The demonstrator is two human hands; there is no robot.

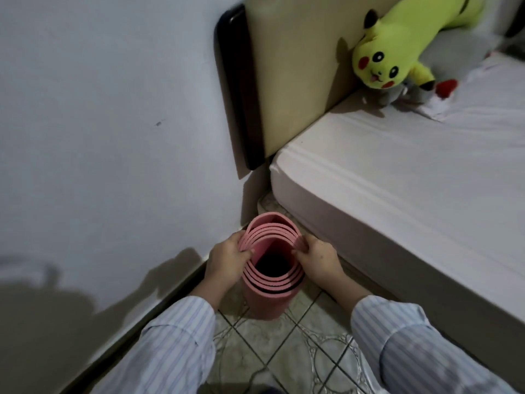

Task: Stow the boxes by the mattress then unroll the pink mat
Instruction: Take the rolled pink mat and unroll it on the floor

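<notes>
A rolled pink mat [270,302] stands upright on the tiled floor in the corner between the wall and the mattress [412,189]. I look down into its open top, where several coiled layers show. My left hand [227,260] grips the left rim of the roll, thumb inside the layers. My right hand [318,257] pinches the right rim the same way. No boxes are in view.
A white wall [99,137] runs along the left with a dark baseboard. The bed's beige headboard [289,81] with a dark frame stands behind the mat. A yellow plush toy [397,52] lies at the head of the mattress. Patterned floor tiles [284,351] lie between my striped sleeves.
</notes>
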